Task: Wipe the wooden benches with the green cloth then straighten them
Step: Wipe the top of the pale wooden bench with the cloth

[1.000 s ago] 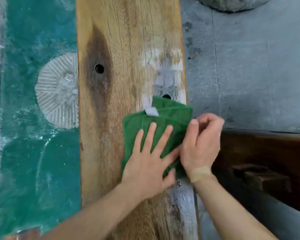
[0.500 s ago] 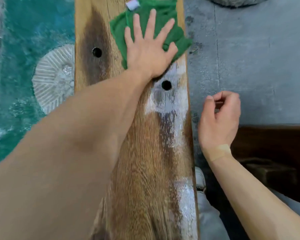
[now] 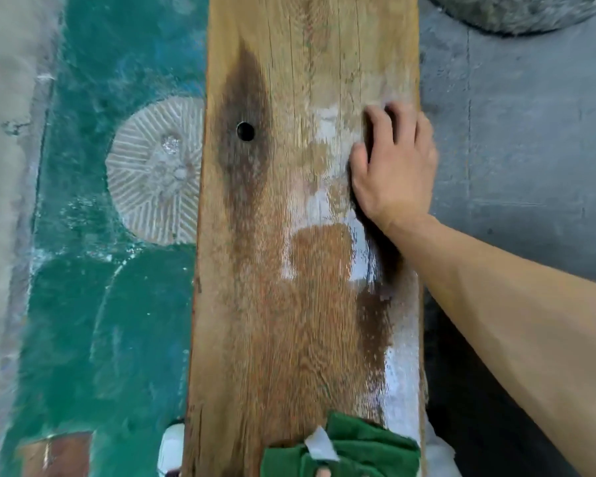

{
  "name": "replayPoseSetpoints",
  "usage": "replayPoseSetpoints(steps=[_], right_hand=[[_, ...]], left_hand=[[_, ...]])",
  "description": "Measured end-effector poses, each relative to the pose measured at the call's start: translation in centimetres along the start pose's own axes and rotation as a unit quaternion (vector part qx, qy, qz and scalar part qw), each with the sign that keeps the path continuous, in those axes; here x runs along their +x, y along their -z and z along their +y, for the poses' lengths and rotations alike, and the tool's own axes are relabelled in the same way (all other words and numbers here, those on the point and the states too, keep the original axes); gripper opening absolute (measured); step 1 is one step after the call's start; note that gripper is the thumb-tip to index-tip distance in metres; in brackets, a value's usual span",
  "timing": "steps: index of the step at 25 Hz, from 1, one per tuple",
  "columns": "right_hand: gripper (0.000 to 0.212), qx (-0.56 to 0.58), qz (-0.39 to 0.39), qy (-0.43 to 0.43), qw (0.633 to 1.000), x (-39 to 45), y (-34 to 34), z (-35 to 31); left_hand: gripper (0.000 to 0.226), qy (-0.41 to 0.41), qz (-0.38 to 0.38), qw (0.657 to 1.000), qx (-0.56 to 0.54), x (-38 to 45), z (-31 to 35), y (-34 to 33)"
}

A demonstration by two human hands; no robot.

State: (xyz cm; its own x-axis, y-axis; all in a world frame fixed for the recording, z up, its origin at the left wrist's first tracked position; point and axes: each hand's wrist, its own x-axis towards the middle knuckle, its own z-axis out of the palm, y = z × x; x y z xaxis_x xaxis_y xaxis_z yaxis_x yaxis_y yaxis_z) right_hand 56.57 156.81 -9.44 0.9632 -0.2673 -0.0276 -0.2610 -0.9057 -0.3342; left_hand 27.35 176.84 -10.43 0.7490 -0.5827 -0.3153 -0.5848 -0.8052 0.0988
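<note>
The long wooden bench point(image 3: 303, 304) runs up the middle of the view, with a dark stain, a round hole point(image 3: 245, 131) and wet shiny streaks along its right side. The green cloth point(image 3: 355, 449), bunched and showing a white tag, lies on the bench at the bottom edge of the view. Only one fingertip of my left hand point(image 3: 324, 472) shows, pressed on the cloth; the rest of the hand is out of frame. My right hand point(image 3: 393, 163) rests palm down on the bench's right edge, fingers slightly apart, holding nothing.
Left of the bench is teal painted floor with a round ribbed stone disc point(image 3: 155, 170) set in it. Grey paving point(image 3: 516, 132) lies to the right, with a rough stone point(image 3: 516, 8) at the top. A white shoe point(image 3: 171, 449) shows under the bench's near end.
My left hand has dragged the green cloth from the far part of the bench back to the near end. My right hand moved from beside the bench onto its right edge.
</note>
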Motion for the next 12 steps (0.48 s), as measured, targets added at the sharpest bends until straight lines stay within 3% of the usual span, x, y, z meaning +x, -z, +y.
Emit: replayPoseSetpoints(steps=[3,5,9,12], right_hand=[[0.051,-0.030,0.006,0.011,0.999,-0.5,-1.1,0.5],[0.053,-0.043,-0.001,0.013,0.999,-0.3,-1.2,0.4],[0.059,-0.064,-0.043,0.007,0.997,-0.5,-1.2,0.6],[0.060,-0.083,-0.042,0.012,0.996,-0.5,-1.6,0.3]], left_hand=[[0.083,0.038,0.023,0.998,-0.044,3.2,-2.2,1.7],[0.070,0.136,0.116,0.980,-0.088,9.0,-6.3,3.7],[0.063,0.254,0.134,0.955,-0.080,26.6,-18.2,10.5],[0.066,0.292,0.116,0.945,-0.089,34.9,-21.5,13.1]])
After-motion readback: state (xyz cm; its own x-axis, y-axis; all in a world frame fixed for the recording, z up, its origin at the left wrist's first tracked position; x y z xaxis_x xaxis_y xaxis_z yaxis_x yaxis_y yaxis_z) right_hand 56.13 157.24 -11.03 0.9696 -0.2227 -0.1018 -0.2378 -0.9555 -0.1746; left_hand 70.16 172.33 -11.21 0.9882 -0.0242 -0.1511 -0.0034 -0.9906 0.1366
